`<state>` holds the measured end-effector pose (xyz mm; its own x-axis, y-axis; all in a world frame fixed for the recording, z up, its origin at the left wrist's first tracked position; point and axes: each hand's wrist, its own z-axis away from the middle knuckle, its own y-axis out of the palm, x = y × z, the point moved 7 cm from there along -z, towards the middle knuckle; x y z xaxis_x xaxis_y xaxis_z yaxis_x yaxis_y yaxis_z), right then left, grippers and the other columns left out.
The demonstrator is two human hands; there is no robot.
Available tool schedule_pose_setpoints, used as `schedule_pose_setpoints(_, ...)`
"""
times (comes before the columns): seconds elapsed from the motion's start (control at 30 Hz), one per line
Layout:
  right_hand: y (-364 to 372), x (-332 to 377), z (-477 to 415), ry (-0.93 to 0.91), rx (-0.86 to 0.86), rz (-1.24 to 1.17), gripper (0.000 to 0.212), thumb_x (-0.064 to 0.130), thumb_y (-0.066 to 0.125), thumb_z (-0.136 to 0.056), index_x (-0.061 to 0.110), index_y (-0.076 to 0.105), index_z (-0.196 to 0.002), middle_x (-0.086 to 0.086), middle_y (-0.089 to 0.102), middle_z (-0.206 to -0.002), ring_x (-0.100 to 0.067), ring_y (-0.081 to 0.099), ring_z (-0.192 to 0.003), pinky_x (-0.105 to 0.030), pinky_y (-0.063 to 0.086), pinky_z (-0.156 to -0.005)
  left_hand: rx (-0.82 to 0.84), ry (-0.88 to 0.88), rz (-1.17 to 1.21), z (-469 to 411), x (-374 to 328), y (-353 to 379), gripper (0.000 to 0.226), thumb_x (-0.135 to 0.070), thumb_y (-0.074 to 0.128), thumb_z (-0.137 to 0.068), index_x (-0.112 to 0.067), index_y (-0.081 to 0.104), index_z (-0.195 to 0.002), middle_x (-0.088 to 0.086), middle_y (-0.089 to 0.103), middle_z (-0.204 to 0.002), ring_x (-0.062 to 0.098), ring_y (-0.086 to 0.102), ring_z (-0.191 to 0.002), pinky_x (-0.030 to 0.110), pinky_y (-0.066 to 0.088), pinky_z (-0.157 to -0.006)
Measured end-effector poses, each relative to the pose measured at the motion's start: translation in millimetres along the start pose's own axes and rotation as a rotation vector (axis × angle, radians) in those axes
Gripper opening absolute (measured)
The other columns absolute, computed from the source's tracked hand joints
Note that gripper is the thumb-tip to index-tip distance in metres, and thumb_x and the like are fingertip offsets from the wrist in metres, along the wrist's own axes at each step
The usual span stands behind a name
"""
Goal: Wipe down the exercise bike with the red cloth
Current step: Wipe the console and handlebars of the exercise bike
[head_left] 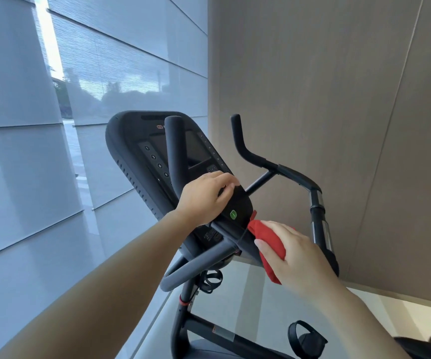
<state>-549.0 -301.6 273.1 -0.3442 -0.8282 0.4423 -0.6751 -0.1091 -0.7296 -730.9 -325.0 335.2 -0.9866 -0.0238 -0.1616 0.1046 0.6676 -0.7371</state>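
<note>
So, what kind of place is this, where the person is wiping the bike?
Probably a gym or a fitness room in a modern building. An exercise bike with a button console stands beside tall, blind-covered windows, and the wall behind it is plain panelling.

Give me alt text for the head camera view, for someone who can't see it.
A person's right hand presses a red cloth against the lower edge of the console of an exercise bike, while the left hand holds the console steady. Shaded windows lie left, a beige wall behind.
</note>
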Motion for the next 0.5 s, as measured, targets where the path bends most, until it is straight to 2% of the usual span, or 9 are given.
schedule_pose_setpoints(0.07, -3, 3, 3, -0.006, -0.049, 0.007, 0.045, 0.048, 0.044, -0.091, 0.030, 0.046, -0.132, 0.018, 0.054, -0.125, -0.002, 0.051, -0.110, -0.009, 0.036, -0.088, -0.012, 0.037, 0.136, 6, 0, -10, 0.025, -0.025, 0.040, -0.099, -0.024, 0.062, -0.109, -0.008, 0.064, -0.107, 0.011, 0.057, -0.103, 0.033, 0.050, -0.083)
schedule_pose_setpoints(0.13, -7, 4, 4, 0.009, -0.081, -0.032, 0.040, 0.045, 0.045, -0.091, 0.030, 0.051, -0.128, 0.018, 0.059, -0.119, -0.001, 0.054, -0.106, -0.005, 0.037, -0.083, -0.031, 0.075, 0.167, 13, 6, -26, 0.025, -0.024, 0.040, -0.099, -0.022, 0.063, -0.110, -0.007, 0.064, -0.105, 0.011, 0.058, -0.100, 0.037, 0.051, -0.082)
schedule_pose_setpoints(0.2, -8, 9, -2, 0.030, -0.103, -0.115, 0.037, 0.044, 0.046, -0.091, 0.031, 0.054, -0.125, 0.018, 0.062, -0.113, -0.001, 0.058, -0.102, -0.005, 0.041, -0.080, -0.073, 0.096, 0.145, 19, 19, -46, 0.026, -0.023, 0.041, -0.099, -0.021, 0.063, -0.110, -0.006, 0.064, -0.104, 0.012, 0.060, -0.098, 0.038, 0.052, -0.080)
schedule_pose_setpoints(0.3, -2, 29, -26, 0.018, -0.152, -0.221, 0.032, 0.040, 0.047, -0.092, 0.033, 0.056, -0.121, 0.020, 0.064, -0.108, 0.003, 0.058, -0.097, -0.008, 0.044, -0.083, -0.147, 0.086, 0.127, 30, 50, -77, 0.026, -0.025, 0.040, -0.096, -0.022, 0.064, -0.105, -0.010, 0.062, -0.100, 0.009, 0.059, -0.092, 0.035, 0.053, -0.076)
schedule_pose_setpoints(0.37, 4, 45, -46, 0.003, -0.203, -0.239, 0.030, 0.040, 0.047, -0.092, 0.034, 0.056, -0.120, 0.024, 0.062, -0.104, 0.010, 0.056, -0.092, -0.001, 0.040, -0.078, -0.175, 0.056, 0.107, 36, 74, -93, 0.026, -0.026, 0.039, -0.095, -0.026, 0.064, -0.103, -0.015, 0.060, -0.098, 0.005, 0.058, -0.089, 0.034, 0.053, -0.074)
schedule_pose_setpoints(0.5, 19, 74, -95, 0.009, -0.289, -0.307, 0.021, 0.037, 0.050, -0.092, 0.036, 0.057, -0.113, 0.031, 0.058, -0.090, 0.025, 0.049, -0.082, 0.006, 0.034, -0.068, -0.133, 0.021, 0.023, 35, 118, -109, 0.024, -0.028, 0.041, -0.097, -0.025, 0.063, -0.107, -0.011, 0.062, -0.104, 0.009, 0.056, -0.097, 0.036, 0.051, -0.079)
